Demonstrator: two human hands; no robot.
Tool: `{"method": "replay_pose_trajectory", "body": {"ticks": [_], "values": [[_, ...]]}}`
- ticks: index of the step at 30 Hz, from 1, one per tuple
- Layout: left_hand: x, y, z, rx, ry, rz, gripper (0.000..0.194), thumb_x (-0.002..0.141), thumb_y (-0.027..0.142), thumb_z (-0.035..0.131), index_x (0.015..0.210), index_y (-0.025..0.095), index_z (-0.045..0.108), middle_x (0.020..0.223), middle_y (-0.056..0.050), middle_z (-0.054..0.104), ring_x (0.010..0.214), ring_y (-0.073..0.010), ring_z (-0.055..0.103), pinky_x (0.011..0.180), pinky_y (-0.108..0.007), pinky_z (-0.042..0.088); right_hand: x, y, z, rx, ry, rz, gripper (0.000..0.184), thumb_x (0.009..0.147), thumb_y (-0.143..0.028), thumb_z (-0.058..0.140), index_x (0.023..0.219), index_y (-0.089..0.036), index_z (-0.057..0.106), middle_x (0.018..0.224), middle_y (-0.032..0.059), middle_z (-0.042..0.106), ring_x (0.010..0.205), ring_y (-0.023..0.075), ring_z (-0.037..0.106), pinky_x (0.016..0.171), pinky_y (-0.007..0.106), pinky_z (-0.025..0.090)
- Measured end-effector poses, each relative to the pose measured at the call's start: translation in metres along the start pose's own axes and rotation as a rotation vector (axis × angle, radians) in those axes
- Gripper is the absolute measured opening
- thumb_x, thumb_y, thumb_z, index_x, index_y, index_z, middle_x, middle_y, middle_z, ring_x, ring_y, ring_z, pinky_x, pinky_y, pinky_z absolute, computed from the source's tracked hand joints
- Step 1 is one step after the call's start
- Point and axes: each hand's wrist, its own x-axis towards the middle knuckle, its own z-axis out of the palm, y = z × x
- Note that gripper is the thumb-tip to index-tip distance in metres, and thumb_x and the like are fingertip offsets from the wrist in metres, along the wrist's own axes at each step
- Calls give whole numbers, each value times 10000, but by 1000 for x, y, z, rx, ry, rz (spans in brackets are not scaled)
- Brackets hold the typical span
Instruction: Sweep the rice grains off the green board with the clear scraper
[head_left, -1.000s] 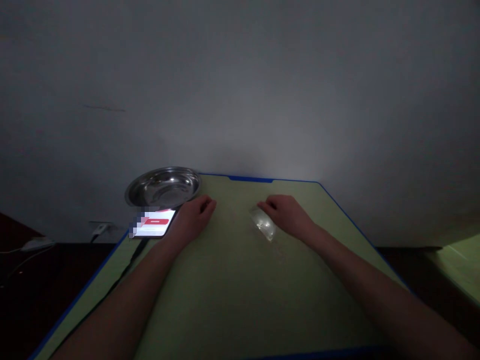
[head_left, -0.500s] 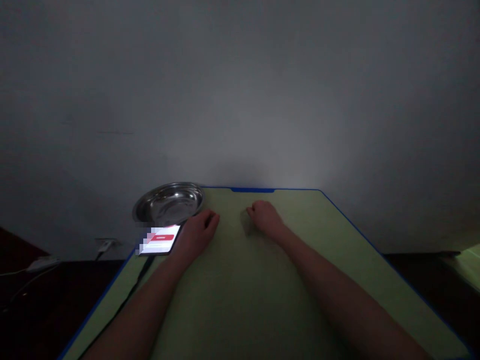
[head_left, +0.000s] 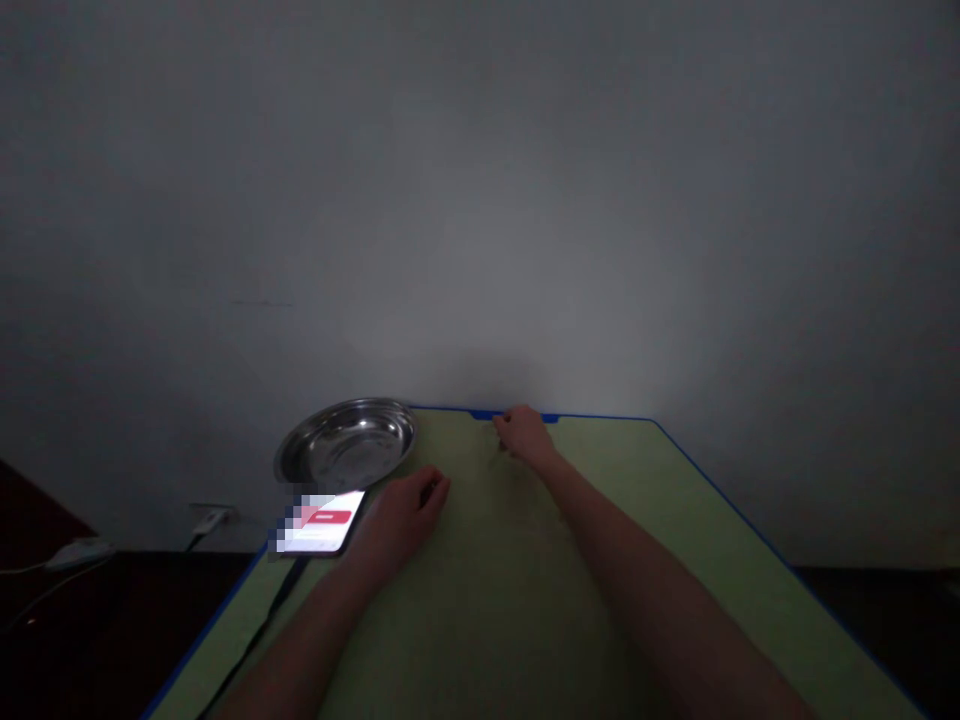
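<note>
My right hand (head_left: 523, 432) is near the far edge of the table, its fingers pinched on a small clear plastic bag. Only a faint part of the bag (head_left: 495, 456) shows below the fingers, and its contents cannot be made out in the dim light. My left hand (head_left: 409, 512) rests on the tabletop with loosely curled fingers and nothing visible in them. Just left of it lies a phone (head_left: 322, 530) with a lit screen. A shiny oval steel basin (head_left: 352, 445) stands behind the phone, at the table's far left corner.
The pale green table (head_left: 465, 620) has a blue edge and reaches the grey wall (head_left: 480, 200). A black strap (head_left: 262, 625) runs from the phone toward the near left edge. At the wall's foot on the left are a plug (head_left: 211, 520) and white cables.
My right hand has moved left and away from me toward the table's far edge, carrying the clear plastic bag. My left hand stays beside the phone. The view has tilted upward.
</note>
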Motion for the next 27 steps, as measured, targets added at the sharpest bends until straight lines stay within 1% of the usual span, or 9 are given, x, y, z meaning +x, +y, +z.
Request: {"method": "replay_pose_trajectory", "body": {"ticks": [3, 6, 12, 15, 17, 19, 21, 24, 27], "values": [[0, 0, 0, 8, -7, -17, 313, 888, 403, 379, 687, 211, 523, 639, 1, 595, 600, -170, 575, 557, -272, 336, 1, -15, 21, -10, 32, -7, 313, 914, -318, 567, 1185, -161, 561, 1175, 87, 591, 967, 215, 612, 805, 419, 519], [0, 2, 0, 32, -6, -12, 318, 884, 402, 386, 669, 205, 514, 642, -4, 589, 602, -171, 570, 558, -271, 333, -6, -3, 25, -43, 54, 18, 314, 914, -319, 567, 1185, -161, 562, 1180, 89, 589, 975, 218, 609, 811, 423, 516], [-1, 3, 3, 19, -6, 10, 297, 879, 365, 383, 674, 197, 518, 626, 0, 564, 593, -160, 555, 554, -266, 324, -28, 53, -4, -137, 70, 105, 310, 914, -317, 567, 1182, -161, 565, 1180, 91, 589, 974, 216, 609, 812, 418, 516], [-1, 3, 3, -2, 29, 29, 299, 881, 372, 384, 679, 196, 517, 628, 4, 559, 582, -153, 541, 556, -266, 323, -38, 61, -16, -153, 58, 102, 305, 915, -317, 565, 1180, -163, 566, 1175, 89, 592, 967, 213, 612, 808, 415, 518], [-1, 3, 3, -15, 61, 28, 299, 884, 375, 383, 688, 196, 520, 629, 5, 558, 579, -151, 533, 556, -266, 323, -44, 50, -17, -146, 43, 60, 299, 917, -317, 563, 1174, -165, 569, 1168, 86, 596, 959, 209, 614, 804, 412, 519], [0, 2, 2, -29, 97, 15, 285, 883, 372, 383, 717, 195, 532, 643, 5, 566, 593, -153, 537, 563, -267, 330, -53, 28, -12, -127, 22, -15, 292, 918, -320, 562, 1161, -159, 574, 1147, 82, 605, 941, 204, 619, 794, 407, 523], [1, 1, 1, -45, 147, 13, 270, 884, 364, 379, 746, 196, 537, 666, 4, 574, 624, -157, 547, 584, -268, 344, -66, -1, -2, -101, -1, -110, 268, 923, -325, 553, 1129, -158, 589, 1113, 74, 621, 917, 194, 626, 785, 397, 525], [3, -3, 1, -55, 218, 20, 267, 889, 362, 363, 752, 200, 525, 681, 8, 573, 649, -158, 548, 609, -268, 359, -90, -43, 18, -73, -33, -234, 238, 933, -347, 534, 1014, -145, 630, 989, 50, 664, 850, 173, 643, 773, 382, 522], [4, -6, 2, -66, 247, 20, 271, 892, 375, 360, 768, 203, 529, 692, 3, 588, 663, -169, 558, 622, -275, 366, -107, -63, 31, -67, -46, -295, 257, 957, -323, 484, 930, -141, 663, 897, 49, 695, 823, 165, 656, 778, 355, 512]]}}
